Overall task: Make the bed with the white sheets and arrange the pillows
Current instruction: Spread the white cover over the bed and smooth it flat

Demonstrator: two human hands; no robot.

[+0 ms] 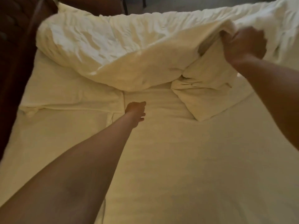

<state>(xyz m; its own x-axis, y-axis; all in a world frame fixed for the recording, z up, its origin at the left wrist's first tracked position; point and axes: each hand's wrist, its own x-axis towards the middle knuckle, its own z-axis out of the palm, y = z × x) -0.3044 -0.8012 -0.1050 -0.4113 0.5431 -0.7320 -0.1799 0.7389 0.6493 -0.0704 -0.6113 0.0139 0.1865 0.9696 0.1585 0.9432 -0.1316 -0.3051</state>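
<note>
Clutching the white duvet (113,50), right hand (242,46) holds it raised.

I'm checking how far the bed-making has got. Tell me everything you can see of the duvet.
The duvet is white, thick and creased, and looks like soft cloth. It lies bunched along the far side, folded back off the sheet. The right hand grips its near edge and holds that part lifted; a corner hangs down onto the sheet. The left hand is short of it, not touching.
</note>
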